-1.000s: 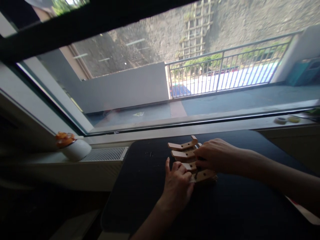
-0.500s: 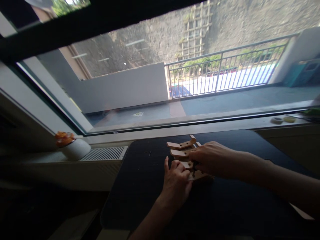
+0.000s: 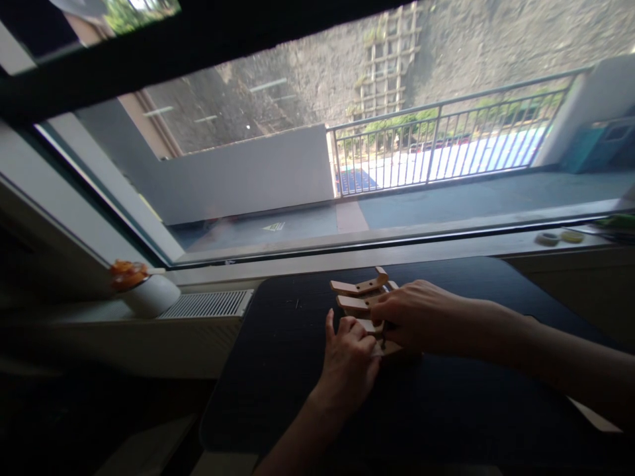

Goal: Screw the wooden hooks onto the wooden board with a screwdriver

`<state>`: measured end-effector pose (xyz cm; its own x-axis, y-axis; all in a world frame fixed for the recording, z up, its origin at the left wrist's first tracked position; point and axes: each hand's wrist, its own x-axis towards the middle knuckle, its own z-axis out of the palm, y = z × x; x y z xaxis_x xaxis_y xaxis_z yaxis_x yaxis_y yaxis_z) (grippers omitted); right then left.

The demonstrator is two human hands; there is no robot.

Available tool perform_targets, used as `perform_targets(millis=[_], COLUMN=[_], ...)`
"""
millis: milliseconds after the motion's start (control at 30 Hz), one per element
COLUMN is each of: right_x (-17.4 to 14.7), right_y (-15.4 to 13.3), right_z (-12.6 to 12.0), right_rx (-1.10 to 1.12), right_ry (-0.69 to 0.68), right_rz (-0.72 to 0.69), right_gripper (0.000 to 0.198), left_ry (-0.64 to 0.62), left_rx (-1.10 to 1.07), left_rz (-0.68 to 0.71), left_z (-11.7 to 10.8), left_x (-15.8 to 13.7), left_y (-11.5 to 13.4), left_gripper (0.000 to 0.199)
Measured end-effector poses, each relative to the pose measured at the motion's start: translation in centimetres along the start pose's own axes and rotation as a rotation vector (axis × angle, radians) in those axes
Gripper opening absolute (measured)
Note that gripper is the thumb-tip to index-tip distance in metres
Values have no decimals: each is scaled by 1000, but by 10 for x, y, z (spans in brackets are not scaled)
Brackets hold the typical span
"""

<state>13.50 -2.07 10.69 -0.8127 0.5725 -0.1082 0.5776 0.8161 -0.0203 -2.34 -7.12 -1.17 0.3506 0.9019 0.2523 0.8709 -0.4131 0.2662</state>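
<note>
A light wooden hook rack (image 3: 358,303) with several angled pegs and dark screw holes lies on the dark table (image 3: 278,370). My left hand (image 3: 350,354) grips its near end, fingers curled round the lowest peg and one finger raised off it. Over the middle and right of the rack my right hand (image 3: 411,314) is closed on a small dark tool (image 3: 383,338). Its thin end points down at the near part of the wood. Most of the tool is hidden inside my fingers, so its exact kind is unclear. My right hand covers part of the rack.
A white pot (image 3: 151,295) with orange flowers stands left of the table, beside a vented sill (image 3: 211,304). A large window runs behind. Two small tape rolls (image 3: 548,239) lie on the window ledge at right. A small dark sliver (image 3: 297,304) lies on the table.
My right hand has turned and shifted slightly left with the tool. My left hand and the wooden rack stay almost where they were.
</note>
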Motion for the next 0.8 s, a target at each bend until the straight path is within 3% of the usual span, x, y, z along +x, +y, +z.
perform_targets(millis=[467, 633, 800], right_x=[10, 6, -1], right_y=[0, -1, 1], right_z=[3, -3, -6], right_rx=[-136, -68, 18], right_ry=[15, -21, -42], right_rz=[72, 81, -10], right_gripper=[16, 15, 34], left_ry=[9, 6, 13], left_rx=[1, 7, 8], left_rz=[9, 5, 6], left_z=[3, 2, 3], left_x=[0, 0, 0], left_y=[-1, -1, -1], left_gripper=[10, 9, 8])
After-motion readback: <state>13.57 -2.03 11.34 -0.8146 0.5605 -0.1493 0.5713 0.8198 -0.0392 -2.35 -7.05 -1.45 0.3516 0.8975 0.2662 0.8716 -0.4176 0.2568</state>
